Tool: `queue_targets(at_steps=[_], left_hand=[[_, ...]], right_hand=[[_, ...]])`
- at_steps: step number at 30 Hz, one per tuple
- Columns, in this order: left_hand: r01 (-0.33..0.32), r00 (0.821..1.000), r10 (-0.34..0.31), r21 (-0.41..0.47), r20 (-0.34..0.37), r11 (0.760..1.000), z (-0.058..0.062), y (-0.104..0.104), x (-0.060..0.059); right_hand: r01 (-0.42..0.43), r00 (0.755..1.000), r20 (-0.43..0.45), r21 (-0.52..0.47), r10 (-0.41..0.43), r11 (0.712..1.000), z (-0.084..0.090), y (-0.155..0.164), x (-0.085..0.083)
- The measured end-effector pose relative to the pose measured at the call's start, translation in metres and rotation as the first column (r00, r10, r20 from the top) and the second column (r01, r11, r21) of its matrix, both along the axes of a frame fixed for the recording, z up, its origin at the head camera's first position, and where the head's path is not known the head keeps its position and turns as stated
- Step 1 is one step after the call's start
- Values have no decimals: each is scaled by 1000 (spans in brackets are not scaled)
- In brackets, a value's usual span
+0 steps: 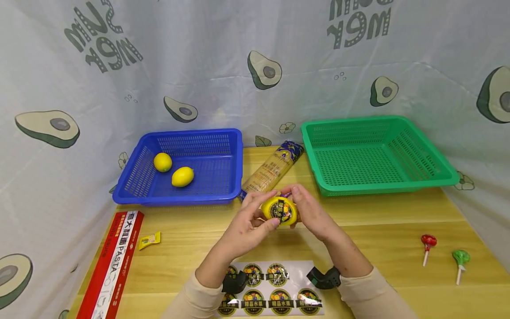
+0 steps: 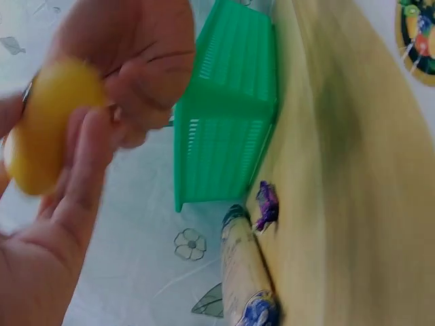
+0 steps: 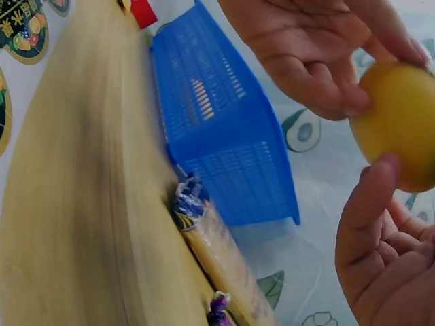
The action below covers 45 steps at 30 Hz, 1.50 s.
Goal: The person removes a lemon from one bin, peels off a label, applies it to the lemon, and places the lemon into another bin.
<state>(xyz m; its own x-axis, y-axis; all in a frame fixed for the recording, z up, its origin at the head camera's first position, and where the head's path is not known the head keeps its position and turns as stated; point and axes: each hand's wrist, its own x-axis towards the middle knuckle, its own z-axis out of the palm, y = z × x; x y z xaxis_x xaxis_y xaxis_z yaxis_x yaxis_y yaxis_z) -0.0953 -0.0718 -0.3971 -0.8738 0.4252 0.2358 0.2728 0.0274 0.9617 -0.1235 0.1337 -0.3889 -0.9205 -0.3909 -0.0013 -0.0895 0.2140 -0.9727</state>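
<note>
Both hands hold a yellow lemon (image 1: pixel 275 207) above the middle of the table. A round black-and-gold fruit sticker (image 1: pixel 282 211) is on its upper side. My left hand (image 1: pixel 249 226) grips the lemon from the left, thumb at its near side. From the right, my right hand (image 1: pixel 312 215) holds it with the fingers at its far and right sides. In the right wrist view, fingertips of both hands touch the lemon (image 3: pixel 401 125); in the left wrist view the lemon (image 2: pixel 54 125) is blurred. Below the wrists lies a sheet of round stickers (image 1: pixel 296 277), partly hidden by the left forearm.
A blue basket (image 1: pixel 215 198) with two lemons (image 1: pixel 183 177) stands back left, a green basket (image 1: pixel 382 187) back right. Between them lie a pasta packet (image 1: pixel 268 170) and a purple-wrapped candy (image 2: pixel 267 204). A red pasta box (image 1: pixel 109 263), yellow packet (image 1: pixel 149 240) and two lollipops (image 1: pixel 428 240) flank the hands.
</note>
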Motion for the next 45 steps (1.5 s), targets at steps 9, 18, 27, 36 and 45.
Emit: queue_targets(at_steps=[9,18,27,36,45], left_hand=[[-161,986,161,-7,-42,987,-5,8,2],[-227,965,207,-111,-163,968,-7,9,1],[-271,946,221,-208,-237,940,-14,11,2],[-318,929,261,-205,-262,926,-20,14,2],[-268,962,253,-180,-102,947,-27,14,2]], right_hand=[[219,936,-322,210,-145,953,-9,-16,10],[326,748,-653,203,-121,923,-19,-16,10],[391,839,-445,94,-313,915,-15,-17,10],[290,946,-170,74,-275,954,-14,-1,20],[450,893,-93,161,-440,878,-26,45,34]])
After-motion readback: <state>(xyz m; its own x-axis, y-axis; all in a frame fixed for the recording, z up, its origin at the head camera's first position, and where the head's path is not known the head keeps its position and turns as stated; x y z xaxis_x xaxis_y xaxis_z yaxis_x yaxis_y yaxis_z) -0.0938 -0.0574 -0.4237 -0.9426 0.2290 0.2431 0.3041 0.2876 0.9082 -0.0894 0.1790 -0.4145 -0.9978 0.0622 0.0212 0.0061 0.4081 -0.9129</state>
